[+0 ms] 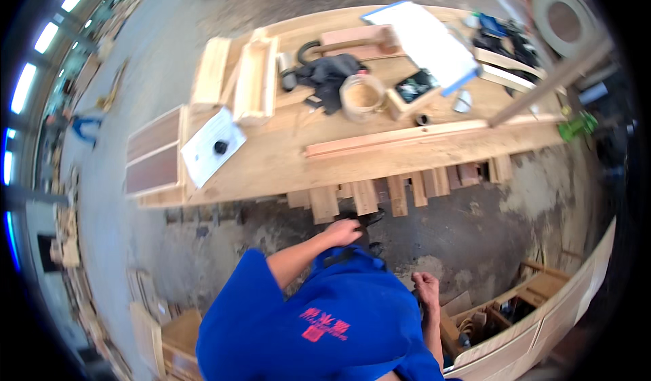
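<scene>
Off the near edge of the surface [274, 156], the left hand [342, 233] is hanging before the waist, its grip too unclear to tell, while the right hand [426, 289] is hanging well apart from it, fingers curling in on nothing visible. Neither is working any wood: a long strip [400, 137] is lying loose along the near edge, and a narrow box [270, 75], apparently already put together, is sitting toward the far left corner; what is remaining cannot be told.

The workbench [271, 157] and boards [366, 196] beneath it show a woodworking workshop.
</scene>
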Demonstrator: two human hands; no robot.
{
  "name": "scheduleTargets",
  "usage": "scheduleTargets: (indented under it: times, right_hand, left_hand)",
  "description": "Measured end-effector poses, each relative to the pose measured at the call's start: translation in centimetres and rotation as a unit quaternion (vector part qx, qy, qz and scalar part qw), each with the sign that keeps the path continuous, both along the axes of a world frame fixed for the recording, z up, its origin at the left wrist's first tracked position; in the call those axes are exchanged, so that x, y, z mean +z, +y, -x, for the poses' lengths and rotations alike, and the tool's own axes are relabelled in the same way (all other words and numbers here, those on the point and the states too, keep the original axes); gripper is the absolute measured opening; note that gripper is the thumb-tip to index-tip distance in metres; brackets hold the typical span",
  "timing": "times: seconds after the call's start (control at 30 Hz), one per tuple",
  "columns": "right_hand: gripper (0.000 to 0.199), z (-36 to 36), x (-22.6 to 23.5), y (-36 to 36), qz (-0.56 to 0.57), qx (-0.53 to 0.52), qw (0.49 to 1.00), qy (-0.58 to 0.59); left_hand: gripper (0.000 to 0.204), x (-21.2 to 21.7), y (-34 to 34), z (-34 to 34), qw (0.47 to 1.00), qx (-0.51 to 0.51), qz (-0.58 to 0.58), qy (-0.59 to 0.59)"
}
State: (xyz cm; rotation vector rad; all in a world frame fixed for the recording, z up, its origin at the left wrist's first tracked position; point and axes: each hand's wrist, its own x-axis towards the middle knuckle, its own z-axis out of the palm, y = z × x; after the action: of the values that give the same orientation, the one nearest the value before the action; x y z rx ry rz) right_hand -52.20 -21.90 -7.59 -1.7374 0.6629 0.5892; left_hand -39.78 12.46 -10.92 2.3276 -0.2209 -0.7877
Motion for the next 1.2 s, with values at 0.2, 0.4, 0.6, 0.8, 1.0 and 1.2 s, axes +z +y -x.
scheduleTargets:
  times: [0.2,0.4,0.6,0.8,1.0,1.2]
  right_hand:
    - [0.044,5.4,0.0,0.1,0.155,0.131,0.974,0.101]
    - [0.03,13.0,-0.4,3.3,0.107,-0.12,0.985,0.064]
    - [0.019,25.0,-6.2,12.1,0.022,-0.354,0.926,0.134]
    - [0.022,32.0,-5.4,23.7,0.027,-0.322,0.928,0.185]
    - [0.035,32.6,-6.3,27.5,0.121,-0.372,0.917,0.081]
    - [0.035,34.9,-1.9,35.2,0.06,-0.61,0.788,0.052]
  left_hand:
    - [0.032,-2.9,6.6,6.7,0.966,0.161,0.005,0.202]
    - [0.031,-5.2,6.9,5.1,0.966,0.112,0.009,0.232]
    - [0.033,-6.4,4.1,-2.9,0.986,-0.086,-0.01,0.146]
    - [0.039,-4.2,-2.8,-7.7,0.976,-0.213,0.041,0.028]
    - [0.029,-4.8,-2.5,-1.1,0.948,-0.262,0.009,0.181]
    - [0.025,-3.2,-1.0,7.5,0.844,-0.494,-0.099,0.183]
